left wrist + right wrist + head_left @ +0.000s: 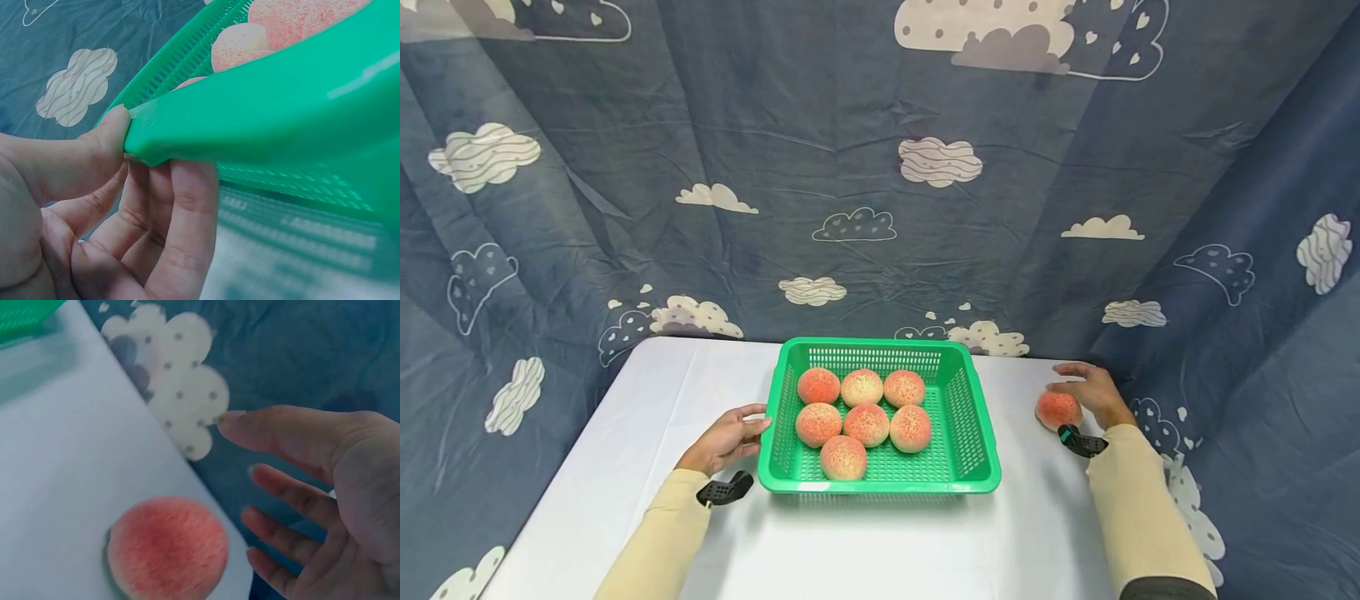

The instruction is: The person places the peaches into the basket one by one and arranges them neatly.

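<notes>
1. My left hand (727, 439) has the green basket (977, 433) by its left rim: thumb on top of the lip, fingers (187, 206) curled underneath, a real pinch on thin plastic. If I lift or tug from that one edge, I judge the basket would tilt away from me, and the seven peaches (867, 423) packed in its middle could roll toward the far right wall or over it.

2. The loose peach (1058, 409) lies on the worktop (880, 542) to the right of the basket, well apart from it and close to the worktop's right edge. My right hand (1093, 392) is spread beside and behind it, fingers (281, 434) straight and relaxed, holding nothing. From the wrist view there is a gap between palm and fruit; I cannot tell whether any fingertip touches it.

3. The risk here: a clumsy sideways brush instead of a wrap round the fruit could nudge it off that edge, down against the blue cloud-print cloth (880, 183).

4. A hard squeeze might bruise or dent the peach, which looks soft and fuzzy.

5. The basket's middle is crowded; a peach set on top of the others could roll.
</notes>
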Available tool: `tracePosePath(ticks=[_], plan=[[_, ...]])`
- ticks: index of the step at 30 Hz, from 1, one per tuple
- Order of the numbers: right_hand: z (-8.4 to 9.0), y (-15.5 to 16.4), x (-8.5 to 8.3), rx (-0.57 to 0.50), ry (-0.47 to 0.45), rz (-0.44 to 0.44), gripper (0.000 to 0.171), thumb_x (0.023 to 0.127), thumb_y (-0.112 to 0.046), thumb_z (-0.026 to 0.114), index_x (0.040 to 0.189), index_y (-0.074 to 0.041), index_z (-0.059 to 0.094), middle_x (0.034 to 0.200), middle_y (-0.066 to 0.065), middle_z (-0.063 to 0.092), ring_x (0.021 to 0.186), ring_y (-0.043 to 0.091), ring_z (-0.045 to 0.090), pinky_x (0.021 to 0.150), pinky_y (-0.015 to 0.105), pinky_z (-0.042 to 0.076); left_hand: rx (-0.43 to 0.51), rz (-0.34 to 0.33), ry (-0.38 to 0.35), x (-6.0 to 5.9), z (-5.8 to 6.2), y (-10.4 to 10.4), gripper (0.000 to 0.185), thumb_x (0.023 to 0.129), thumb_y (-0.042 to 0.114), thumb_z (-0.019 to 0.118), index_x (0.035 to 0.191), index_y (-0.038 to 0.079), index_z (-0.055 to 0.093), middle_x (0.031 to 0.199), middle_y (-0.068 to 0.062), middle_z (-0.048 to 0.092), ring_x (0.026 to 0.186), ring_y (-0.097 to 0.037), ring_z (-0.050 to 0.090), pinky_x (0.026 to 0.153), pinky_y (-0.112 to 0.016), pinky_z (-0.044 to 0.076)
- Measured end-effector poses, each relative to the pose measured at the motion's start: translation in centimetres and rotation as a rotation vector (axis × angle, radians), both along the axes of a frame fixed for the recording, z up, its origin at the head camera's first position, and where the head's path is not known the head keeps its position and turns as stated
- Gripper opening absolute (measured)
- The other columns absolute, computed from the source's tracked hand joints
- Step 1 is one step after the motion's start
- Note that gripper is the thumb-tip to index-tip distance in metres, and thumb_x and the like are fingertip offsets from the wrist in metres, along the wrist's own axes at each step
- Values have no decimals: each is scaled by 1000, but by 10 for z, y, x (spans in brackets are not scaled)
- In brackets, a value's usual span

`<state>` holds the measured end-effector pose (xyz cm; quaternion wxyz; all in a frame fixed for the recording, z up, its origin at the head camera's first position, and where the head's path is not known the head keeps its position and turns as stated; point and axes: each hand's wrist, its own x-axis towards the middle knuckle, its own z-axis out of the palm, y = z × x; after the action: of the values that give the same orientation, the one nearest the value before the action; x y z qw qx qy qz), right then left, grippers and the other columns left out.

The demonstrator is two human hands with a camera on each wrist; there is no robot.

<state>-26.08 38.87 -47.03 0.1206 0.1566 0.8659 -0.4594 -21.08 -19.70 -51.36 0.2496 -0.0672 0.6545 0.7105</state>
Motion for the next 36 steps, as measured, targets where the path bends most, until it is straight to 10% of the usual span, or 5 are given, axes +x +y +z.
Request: tracePosePath(ticks=[15, 20, 36], plan=[[-63, -1, 1, 162, 3, -52, 73, 85, -5, 65, 146, 4, 27, 145, 38, 20, 131, 53, 26, 107, 62, 28, -15, 8, 10, 0, 0, 0, 50, 99, 9, 54, 141, -9, 34, 91, -2, 69, 81, -11, 66, 74, -30, 56], [-69, -11, 7, 189, 15, -153, 77, 82, -5, 68, 146, 1, 26, 139, 40, 17, 127, 55, 27, 105, 65, 28, -19, 8, 10, 0, -1, 0, 50, 99, 9, 54, 141, -8, 34, 91, -2, 69, 80, -11, 65, 73, -30, 56], [-73, -7, 10, 157, 24, -81, 78, 85, -9, 67, 148, 2, 23, 149, 31, 24, 134, 48, 25, 109, 61, 25, -21, 6, 0, -1, -1, -1, 49, 99, 9, 54, 141, -8, 35, 89, -1, 69, 78, -11, 66, 72, -29, 56]])
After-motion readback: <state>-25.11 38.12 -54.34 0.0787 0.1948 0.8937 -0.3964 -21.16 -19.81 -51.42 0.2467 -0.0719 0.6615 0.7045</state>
